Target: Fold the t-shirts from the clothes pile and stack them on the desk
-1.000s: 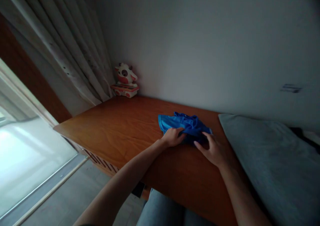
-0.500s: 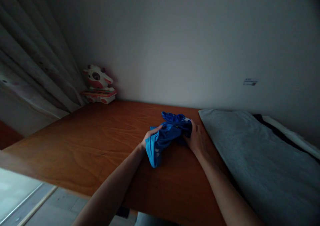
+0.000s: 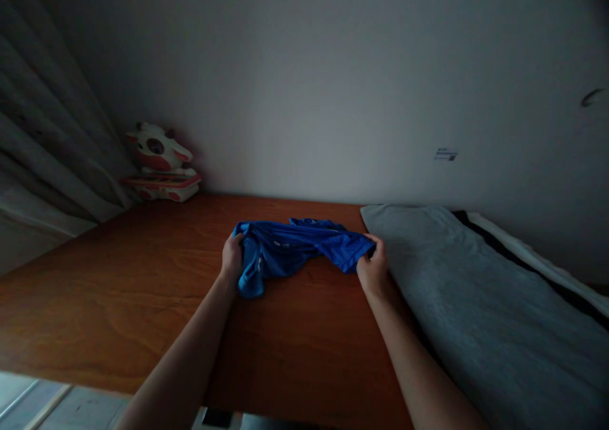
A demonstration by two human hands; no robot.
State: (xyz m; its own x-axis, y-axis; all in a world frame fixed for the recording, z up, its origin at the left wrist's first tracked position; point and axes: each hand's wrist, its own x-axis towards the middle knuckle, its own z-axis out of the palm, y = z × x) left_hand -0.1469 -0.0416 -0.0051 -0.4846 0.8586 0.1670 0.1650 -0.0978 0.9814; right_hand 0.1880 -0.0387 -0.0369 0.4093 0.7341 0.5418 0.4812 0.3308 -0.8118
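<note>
A blue garment (image 3: 290,249) with small white marks stretches between my two hands, above the wooden tabletop (image 3: 304,347). Its exact kind is hard to make out through the folds. My left hand (image 3: 232,257) is closed on its left end, where a loose fold hangs down. At the other end, my right hand (image 3: 374,266) pinches a corner of the cloth between thumb and fingers. Part of the garment lies bunched behind the stretched section, toward the wall.
A grey cloth (image 3: 466,278) lies spread on the right, with black and white fabric along its far edge. In the far left corner stands a cow-shaped toy keyboard (image 3: 164,167), beside a curtain (image 3: 52,125). A pale wall (image 3: 304,87) rises behind the table.
My hands have moved apart, drawing the bunched blue garment out sideways. My left hand went left with its end. The view has turned slightly to the right.
</note>
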